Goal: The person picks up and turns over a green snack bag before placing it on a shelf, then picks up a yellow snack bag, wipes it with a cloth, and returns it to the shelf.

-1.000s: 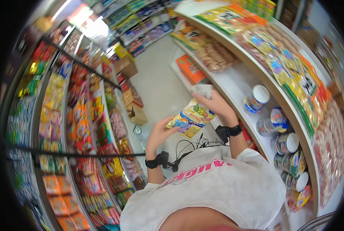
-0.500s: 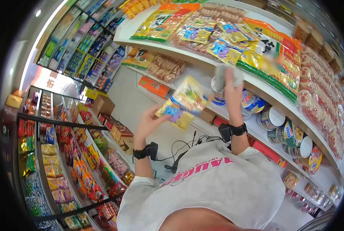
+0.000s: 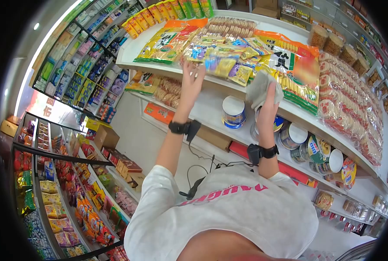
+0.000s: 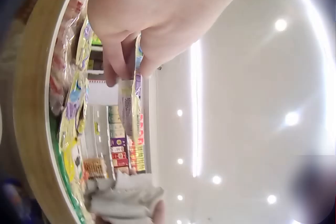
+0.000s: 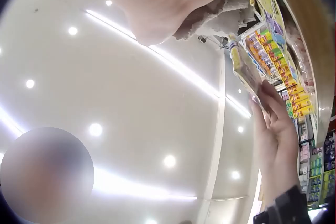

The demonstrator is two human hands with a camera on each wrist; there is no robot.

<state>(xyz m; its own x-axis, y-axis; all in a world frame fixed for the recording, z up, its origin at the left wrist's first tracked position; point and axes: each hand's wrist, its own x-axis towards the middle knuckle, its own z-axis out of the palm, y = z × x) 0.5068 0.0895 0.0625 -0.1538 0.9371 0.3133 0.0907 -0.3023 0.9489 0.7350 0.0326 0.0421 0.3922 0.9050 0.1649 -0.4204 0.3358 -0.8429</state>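
Observation:
My left hand (image 3: pixel 192 82) pinches a yellow snack packet (image 3: pixel 219 65) by its edge, thumb on one side and fingers on the other. In the head view the packet is blurred and overlaps several similar yellow packets (image 3: pixel 241 73) on the top shelf. Seen from the left wrist, the held packet (image 4: pixel 128 103) is almost edge-on. My right hand (image 3: pixel 268 108) grips a crumpled grey cloth (image 3: pixel 260 89) just in front of the shelf edge. In the right wrist view the cloth (image 5: pixel 226 18) bunches out past the hand, partly hidden by it.
Large yellow-green bags (image 3: pixel 170 41) and rows of wrapped round biscuits (image 3: pixel 346 104) lie on the top shelf (image 3: pixel 128 51). Tubs with white lids (image 3: pixel 234 112) stand on the shelf below. A rack of colourful snacks (image 3: pixel 68 195) stands at the left, and cables (image 3: pixel 198 167) hang by the shirt.
My left hand has carried the packet up from the aisle to the top shelf. The right hand with the cloth has come up from the lower shelf to the top shelf's edge. The view has turned rightward.

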